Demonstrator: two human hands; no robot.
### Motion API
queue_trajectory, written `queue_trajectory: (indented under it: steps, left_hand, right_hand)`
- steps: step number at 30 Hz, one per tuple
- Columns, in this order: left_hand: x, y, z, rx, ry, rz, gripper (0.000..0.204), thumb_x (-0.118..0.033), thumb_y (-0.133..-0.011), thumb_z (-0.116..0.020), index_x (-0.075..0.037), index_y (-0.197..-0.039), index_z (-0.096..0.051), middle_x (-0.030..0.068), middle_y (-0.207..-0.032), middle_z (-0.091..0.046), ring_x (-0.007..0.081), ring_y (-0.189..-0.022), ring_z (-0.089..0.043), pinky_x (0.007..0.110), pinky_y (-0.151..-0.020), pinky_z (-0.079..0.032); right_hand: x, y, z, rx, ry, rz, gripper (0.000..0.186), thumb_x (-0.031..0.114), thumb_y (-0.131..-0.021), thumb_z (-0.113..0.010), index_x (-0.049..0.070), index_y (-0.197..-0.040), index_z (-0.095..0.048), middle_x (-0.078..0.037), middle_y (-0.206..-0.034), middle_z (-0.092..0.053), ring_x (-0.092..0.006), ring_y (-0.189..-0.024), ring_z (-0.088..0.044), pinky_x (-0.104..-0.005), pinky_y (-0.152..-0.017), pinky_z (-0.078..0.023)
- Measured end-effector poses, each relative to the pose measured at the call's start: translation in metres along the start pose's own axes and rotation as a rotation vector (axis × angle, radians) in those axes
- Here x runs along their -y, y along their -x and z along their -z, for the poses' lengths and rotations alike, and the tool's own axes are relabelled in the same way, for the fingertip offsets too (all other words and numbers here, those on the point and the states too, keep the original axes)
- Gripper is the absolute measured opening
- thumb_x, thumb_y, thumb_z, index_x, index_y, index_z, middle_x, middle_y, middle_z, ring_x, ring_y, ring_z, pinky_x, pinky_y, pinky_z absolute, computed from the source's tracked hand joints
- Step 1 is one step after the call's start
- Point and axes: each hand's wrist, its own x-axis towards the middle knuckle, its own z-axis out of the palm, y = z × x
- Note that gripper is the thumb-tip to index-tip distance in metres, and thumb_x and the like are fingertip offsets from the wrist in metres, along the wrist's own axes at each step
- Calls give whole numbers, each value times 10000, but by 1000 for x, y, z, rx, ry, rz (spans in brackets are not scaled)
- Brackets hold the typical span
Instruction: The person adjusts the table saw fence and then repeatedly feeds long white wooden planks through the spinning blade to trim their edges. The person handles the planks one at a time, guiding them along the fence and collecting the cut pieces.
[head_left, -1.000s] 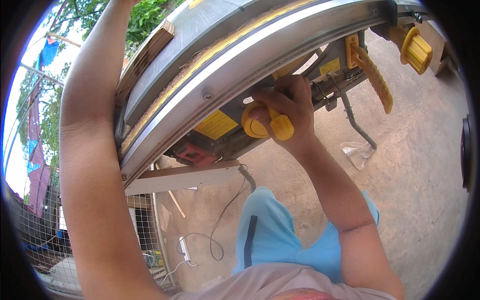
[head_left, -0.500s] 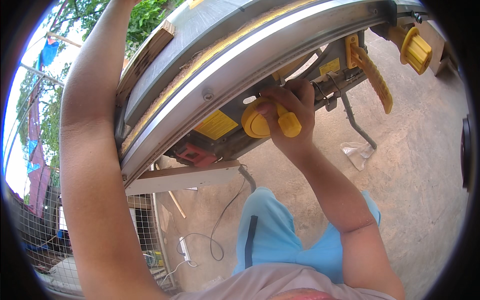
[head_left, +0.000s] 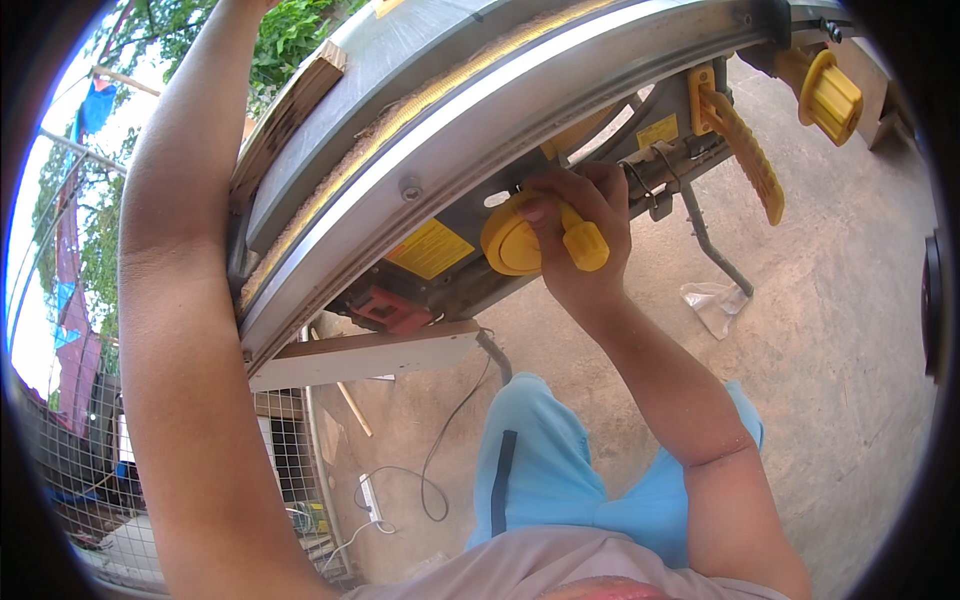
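My right hand (head_left: 592, 222) is closed around the yellow handwheel (head_left: 508, 248) on the front of a table saw. Its thumb lies over the wheel's face, beside the stubby yellow crank knob (head_left: 586, 246); the other fingers curl behind and are partly hidden. Above the wheel runs the saw's silver front rail (head_left: 440, 170), with a yellow scale strip dusted with sawdust along it. My left arm (head_left: 185, 300) reaches up past the left end of the saw. The left hand lies beyond the top edge of the picture. A wood piece (head_left: 300, 95) rests on the saw top beside that arm.
Right of the wheel are a yellow lever (head_left: 745, 155) and a ribbed yellow knob (head_left: 832, 98). Below the rail sit a red switch (head_left: 393, 310) and a white board (head_left: 370, 360). A power strip (head_left: 369, 498) with cables and a plastic bag (head_left: 716, 308) lie on the floor.
The crank knob has shifted very slightly to the right with the handwheel still in my right hand. My left arm stays nearly where it was.
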Motion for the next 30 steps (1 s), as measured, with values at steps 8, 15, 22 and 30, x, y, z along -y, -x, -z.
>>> queue_trajectory:
  steps: [8,15,22,30]
  left_hand:
    - [-1,5,-5,-29,22,15,393,-337,-1071,-608,-116,-1367,-474,109,-1229,-533,265,-986,-632,480,-823,-596]
    - [1,1,2,8,-18,-12,383,-338,-1080,-591,-119,-1368,-466,97,-1236,-508,245,-967,-593,482,-857,-576]
    - [0,7,-8,-33,14,-16,351,-356,-1081,-588,-120,-1323,-493,100,-1225,-534,246,-1002,-621,502,-869,-582]
    - [11,-13,18,24,46,30,333,-379,-1071,-606,-135,-1284,-529,76,-1134,-576,250,-981,-637,508,-860,-583]
  right_hand:
    - [-3,-2,1,-2,17,40,277,307,-926,-809,75,-1066,-754,-81,-1023,-550,-224,-955,-548,-349,-861,-487]
    - [0,-2,3,20,-11,-2,263,287,-883,-845,115,-1064,-761,-81,-1010,-534,-249,-984,-513,-376,-865,-469]
    - [-2,-3,5,27,54,33,314,352,-929,-810,73,-1064,-758,-82,-1048,-549,-217,-937,-581,-337,-843,-507]
    - [0,-1,4,25,33,7,311,347,-935,-805,75,-1077,-753,-77,-1044,-550,-206,-935,-576,-333,-843,-508]
